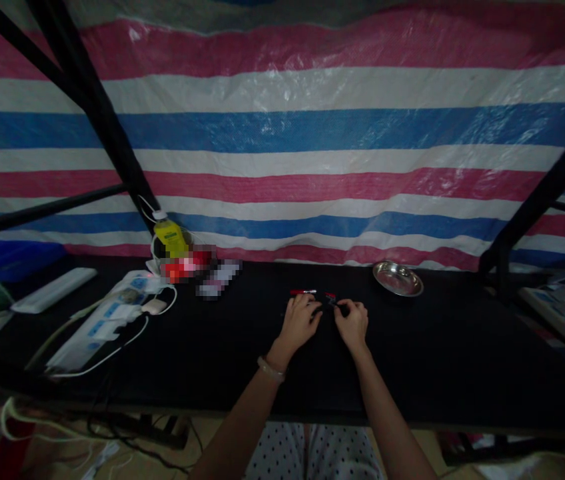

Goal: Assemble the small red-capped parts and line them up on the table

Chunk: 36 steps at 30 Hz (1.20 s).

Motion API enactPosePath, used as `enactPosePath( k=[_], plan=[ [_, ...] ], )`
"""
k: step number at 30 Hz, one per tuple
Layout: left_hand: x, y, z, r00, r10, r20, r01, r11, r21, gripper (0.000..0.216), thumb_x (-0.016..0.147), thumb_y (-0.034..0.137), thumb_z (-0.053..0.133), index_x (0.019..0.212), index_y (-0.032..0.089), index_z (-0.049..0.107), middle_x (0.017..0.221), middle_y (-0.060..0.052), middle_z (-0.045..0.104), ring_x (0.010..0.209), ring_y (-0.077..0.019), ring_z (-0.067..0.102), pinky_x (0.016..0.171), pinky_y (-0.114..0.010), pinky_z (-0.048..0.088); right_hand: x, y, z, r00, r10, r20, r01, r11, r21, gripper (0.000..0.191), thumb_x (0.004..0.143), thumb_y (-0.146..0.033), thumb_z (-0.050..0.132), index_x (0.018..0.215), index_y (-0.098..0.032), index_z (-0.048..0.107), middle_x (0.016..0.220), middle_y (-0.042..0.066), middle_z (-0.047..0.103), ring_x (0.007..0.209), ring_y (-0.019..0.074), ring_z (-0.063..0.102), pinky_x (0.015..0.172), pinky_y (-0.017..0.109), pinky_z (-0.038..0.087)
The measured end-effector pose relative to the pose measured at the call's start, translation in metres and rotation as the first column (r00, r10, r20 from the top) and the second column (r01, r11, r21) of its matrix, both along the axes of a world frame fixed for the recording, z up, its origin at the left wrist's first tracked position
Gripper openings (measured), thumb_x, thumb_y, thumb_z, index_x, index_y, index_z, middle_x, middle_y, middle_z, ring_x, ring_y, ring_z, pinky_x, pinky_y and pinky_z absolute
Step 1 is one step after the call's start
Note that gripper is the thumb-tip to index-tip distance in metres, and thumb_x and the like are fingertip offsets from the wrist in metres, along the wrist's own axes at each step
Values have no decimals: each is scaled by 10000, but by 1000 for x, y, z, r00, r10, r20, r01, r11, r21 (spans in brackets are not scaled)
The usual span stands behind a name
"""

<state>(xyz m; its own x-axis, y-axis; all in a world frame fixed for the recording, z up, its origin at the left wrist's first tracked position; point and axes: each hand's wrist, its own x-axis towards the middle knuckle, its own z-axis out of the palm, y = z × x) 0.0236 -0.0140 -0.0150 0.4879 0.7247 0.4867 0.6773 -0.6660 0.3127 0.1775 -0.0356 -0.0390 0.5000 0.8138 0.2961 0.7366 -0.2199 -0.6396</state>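
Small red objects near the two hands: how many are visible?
2: a slim red rod with a silvery end just beyond the left hand, and a short red piece close to the right hand. The hands may hide others.

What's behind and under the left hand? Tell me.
Just beyond the left hand, a slim red item with a silvery end lies on the black tabletop; whether they touch is unclear. Anything directly under the hand is covered and cannot be seen.
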Motion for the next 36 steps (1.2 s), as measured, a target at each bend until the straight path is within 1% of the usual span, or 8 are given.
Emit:
enactPosePath(
  k=[2,5,9,16,22,27,33,36],
  plan=[
    [10,-5,0,997,-47,-65,48,999,19,234,850,230,524,1078,227,578,1123,-38,564,1071,-210,469,890,-369,353,0,0,0,1000,4,-1,-4,1000,-14,216,768,-297,534,900,-211,682,898,91,559,875,237,530,785,326,373],
    [21,-7,-3,990,-47,-135,50,998,22,280,858,213,510,1136,214,545,1194,-44,550,1117,-229,450,929,-404,326,1,0,-1,1000,13,8,-13,999,-31,250,789,-327,523,938,-222,695,907,99,567,878,243,530,786,334,374],
    [23,-5,-9,983,-49,-178,52,999,15,259,880,176,461,1119,205,556,1202,-42,562,1140,-230,446,946,-427,310,1,0,-1,999,37,31,-36,998,-47,257,794,-332,525,931,-225,715,910,110,580,872,249,534,779,335,379],
    [21,-6,-8,976,-94,-197,91,996,-25,220,895,152,417,987,188,613,1148,-45,603,1112,-222,476,933,-423,318,0,-1,1,996,66,63,-62,996,-57,211,773,-314,556,879,-256,729,887,92,593,867,243,537,749,324,384],
    [21,-4,-11,984,-134,-121,124,989,-84,235,889,143,424,1044,204,590,1267,-41,549,1201,-206,432,971,-416,288,1,-2,2,994,96,59,-91,993,-75,203,765,-304,558,871,-274,728,888,74,600,883,240,542,755,330,389],
    [22,-2,-15,982,-156,-103,144,983,-114,247,892,139,428,1073,206,583,1133,-38,632,1159,-193,471,986,-409,263,8,-6,-4,984,174,26,-173,984,-33,213,763,-286,542,872,-266,724,865,59,607,871,217,556,776,324,403],
    [21,-2,-13,977,-169,-131,158,984,-87,203,902,157,430,960,191,622,973,-22,661,982,-173,538,942,-381,283,13,-12,-9,975,222,2,-222,975,17,204,742,-303,560,844,-241,725,857,57,619,862,210,564,786,320,415],
    [20,-3,-12,979,-162,-124,152,984,-88,201,902,161,435,938,189,631,943,-20,656,948,-169,539,919,-367,296,13,-14,-8,970,244,-4,-244,970,10,187,735,-321,574,818,-249,726,857,50,620,862,210,561,783,322,412]
  ],
)
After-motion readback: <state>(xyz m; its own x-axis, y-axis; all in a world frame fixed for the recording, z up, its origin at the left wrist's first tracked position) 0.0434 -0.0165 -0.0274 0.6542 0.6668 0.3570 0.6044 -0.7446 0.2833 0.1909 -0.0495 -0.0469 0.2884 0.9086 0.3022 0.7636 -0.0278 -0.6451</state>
